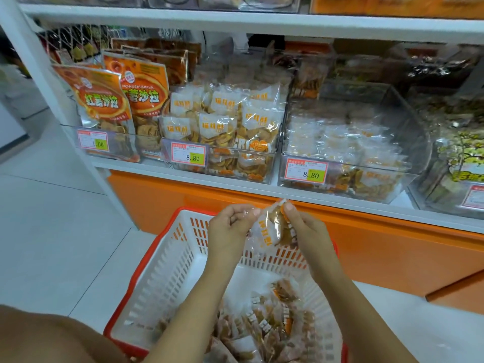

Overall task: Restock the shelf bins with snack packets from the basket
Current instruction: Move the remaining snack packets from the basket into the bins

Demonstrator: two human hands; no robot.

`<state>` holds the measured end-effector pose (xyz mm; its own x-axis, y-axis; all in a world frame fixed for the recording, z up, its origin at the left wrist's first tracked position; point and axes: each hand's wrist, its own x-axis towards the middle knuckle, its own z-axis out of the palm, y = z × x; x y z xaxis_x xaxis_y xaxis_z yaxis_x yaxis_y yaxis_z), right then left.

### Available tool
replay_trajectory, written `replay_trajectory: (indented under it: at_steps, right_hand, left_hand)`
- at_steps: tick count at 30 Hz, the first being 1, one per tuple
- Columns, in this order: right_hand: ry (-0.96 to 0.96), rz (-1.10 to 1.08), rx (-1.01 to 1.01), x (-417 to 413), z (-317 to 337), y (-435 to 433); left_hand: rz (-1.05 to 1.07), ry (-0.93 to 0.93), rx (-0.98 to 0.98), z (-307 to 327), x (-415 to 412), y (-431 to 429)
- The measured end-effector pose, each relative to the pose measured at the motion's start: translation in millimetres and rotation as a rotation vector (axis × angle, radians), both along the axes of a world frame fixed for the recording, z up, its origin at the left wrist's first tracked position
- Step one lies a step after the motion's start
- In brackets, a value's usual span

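A clear snack packet (272,229) with orange print hangs between my two hands above the basket. My left hand (230,229) pinches its left top corner and my right hand (303,229) pinches its right top corner. Below them stands a white basket (167,271) with a red rim, holding several loose snack packets (267,326) in its near half. On the shelf, a clear bin (222,163) heaped with like packets stands straight ahead, and a second clear bin (345,176), about half full, sits to its right.
At the left end of the shelf stand large orange snack bags (104,106). Another bin (455,163) of yellowish packs is at far right. An orange cabinet front (392,247) runs under the shelf. White floor tiles (52,231) lie to the left.
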<state>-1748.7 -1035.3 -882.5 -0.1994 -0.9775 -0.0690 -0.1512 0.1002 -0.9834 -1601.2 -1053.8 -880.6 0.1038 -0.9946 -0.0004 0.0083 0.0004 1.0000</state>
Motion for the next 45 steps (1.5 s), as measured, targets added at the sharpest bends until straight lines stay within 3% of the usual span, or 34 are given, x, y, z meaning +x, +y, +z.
replay_trajectory:
  at_steps: [4,7,11,15,18,22,25,31,34,37,42,45]
  right_hand:
    - [0.172,-0.117,-0.208,7,11,4]
    - [0.292,-0.227,-0.359,16,24,10]
    - [0.216,-0.289,-0.363,12,31,12]
    - [0.108,-0.317,-0.397,-6,54,12]
    - [0.096,-0.324,-0.450,-20,71,11]
    - [0.058,-0.381,-0.447,-27,76,9]
    - [0.066,-0.419,-0.466,-27,74,5]
    - [-0.003,-0.415,-0.468,-33,75,-2]
    - [-0.058,-0.299,-0.398,-50,90,-8]
    - [0.143,-0.054,-0.296,-84,112,-26]
    - [0.303,0.366,-0.145,-118,147,-65]
    - [0.252,0.359,-0.078,-130,152,-92]
  left_hand:
    - [0.167,0.229,0.139,4,-15,-4]
    - [0.168,0.135,0.167,7,-29,-6]
    - [0.260,-0.045,-0.081,17,-29,-7]
    - [0.296,-0.019,-0.214,38,-12,-24]
    - [0.184,-0.037,-0.222,54,-8,-35]
    - [-0.117,-0.053,-0.183,71,-29,-29]
    - [-0.274,-0.151,-0.230,77,-45,-21]
    - [-0.172,-0.130,-0.353,89,-61,-31]
    - [-0.192,-0.188,-0.412,102,-63,-49]
    - [-0.259,-0.284,-0.456,117,-60,-74]
    - [-0.406,-0.479,-0.523,143,-68,-105]
    - [-0.275,-0.562,-0.497,151,-74,-127]
